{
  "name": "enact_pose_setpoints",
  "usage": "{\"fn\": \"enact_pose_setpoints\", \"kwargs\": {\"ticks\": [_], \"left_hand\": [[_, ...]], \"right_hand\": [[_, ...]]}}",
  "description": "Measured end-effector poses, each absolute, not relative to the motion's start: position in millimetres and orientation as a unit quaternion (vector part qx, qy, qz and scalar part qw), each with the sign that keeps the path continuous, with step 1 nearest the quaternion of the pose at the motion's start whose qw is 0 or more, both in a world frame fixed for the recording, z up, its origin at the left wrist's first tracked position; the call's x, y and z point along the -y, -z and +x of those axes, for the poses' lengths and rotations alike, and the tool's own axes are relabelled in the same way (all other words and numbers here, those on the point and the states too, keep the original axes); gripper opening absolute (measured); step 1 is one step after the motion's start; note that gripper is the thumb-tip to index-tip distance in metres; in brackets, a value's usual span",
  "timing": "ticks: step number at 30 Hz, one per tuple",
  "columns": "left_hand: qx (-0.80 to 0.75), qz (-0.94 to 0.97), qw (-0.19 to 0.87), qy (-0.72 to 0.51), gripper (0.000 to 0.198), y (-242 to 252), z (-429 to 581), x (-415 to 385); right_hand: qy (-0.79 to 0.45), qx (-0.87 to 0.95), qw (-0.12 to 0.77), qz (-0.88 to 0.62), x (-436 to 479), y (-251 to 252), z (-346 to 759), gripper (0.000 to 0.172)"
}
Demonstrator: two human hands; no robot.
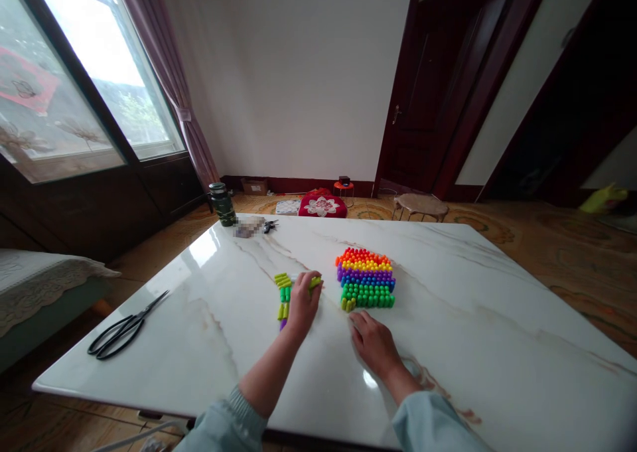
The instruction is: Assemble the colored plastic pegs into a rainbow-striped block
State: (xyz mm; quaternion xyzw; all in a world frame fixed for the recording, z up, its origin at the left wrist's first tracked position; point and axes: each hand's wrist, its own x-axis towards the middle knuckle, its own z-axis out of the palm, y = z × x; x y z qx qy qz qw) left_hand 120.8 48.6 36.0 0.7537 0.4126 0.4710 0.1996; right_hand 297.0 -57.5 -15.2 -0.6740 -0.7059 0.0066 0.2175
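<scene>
My left hand [303,301] is closed with a yellow-green capsule-shaped piece [315,282] at its fingertips. Beside it, more small pieces lie flat on the table: yellow-green ones [283,280], green ones [284,295] and a purple one [283,323], the last partly covered by my left wrist. My right hand [373,342] rests low over the tabletop, fingers loosely bent and slightly apart, no piece visible in them. Just beyond its fingertips stand a few yellow-green pieces [348,304], at the near corner of a block of upright pieces in green [368,296], blue, purple, yellow, orange and red.
Black-handled scissors [124,329] lie on the marble-patterned table [199,346] at left. At the far left edge are a dark green bottle [222,204], a blurred item [249,226] and small pliers [270,226]. A stool [421,205] stands behind the table.
</scene>
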Motion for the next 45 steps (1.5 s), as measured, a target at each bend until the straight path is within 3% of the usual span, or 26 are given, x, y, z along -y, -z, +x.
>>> {"fn": "enact_pose_setpoints", "kwargs": {"ticks": [5, 8, 14, 17, 21, 25, 32, 36, 39, 45], "left_hand": [[-0.395, 0.646, 0.440, -0.482, 0.022, 4.4, 118.9, 5.5], [-0.395, 0.586, 0.509, -0.492, 0.026, 22.3, 121.8, 18.1], [-0.386, 0.603, 0.526, -0.459, 0.034, 20.8, 127.3, 18.3], [-0.396, 0.605, 0.528, -0.445, 0.039, 17.3, 127.4, 19.4], [-0.406, 0.636, 0.462, -0.465, 0.034, 14.3, 124.3, 19.0], [-0.397, 0.665, 0.411, -0.481, 0.032, 11.9, 122.2, 18.6], [-0.397, 0.652, 0.488, -0.423, 0.039, 13.4, 127.3, 22.0], [-0.397, 0.652, 0.493, -0.418, 0.036, 17.3, 129.0, 20.4], [-0.410, 0.648, 0.490, -0.416, 0.035, 20.2, 130.0, 19.2], [-0.411, 0.645, 0.484, -0.425, 0.033, 19.1, 130.0, 20.0]], "right_hand": [[-0.003, 0.702, 0.204, -0.682, 55.6, 18.3, 296.9, 0.029], [-0.003, 0.700, 0.196, -0.687, 55.5, 17.7, 296.9, 0.029], [-0.046, 0.672, 0.263, -0.691, 54.9, 13.5, 297.3, 0.026], [-0.157, 0.591, 0.371, -0.699, 52.2, 11.7, 286.2, 0.025], [-0.319, 0.536, 0.510, -0.593, 50.6, 15.9, 258.0, 0.040], [-0.271, 0.527, 0.560, -0.579, 53.7, 23.0, 241.3, 0.029], [-0.326, 0.460, 0.594, -0.574, 60.0, 23.4, 243.7, 0.033], [-0.192, 0.425, 0.607, -0.643, 61.5, 27.6, 273.9, 0.032], [-0.049, 0.457, 0.565, -0.685, 60.8, 31.6, 307.9, 0.029], [0.020, 0.520, 0.486, -0.702, 49.9, 35.1, 328.7, 0.028]]}}
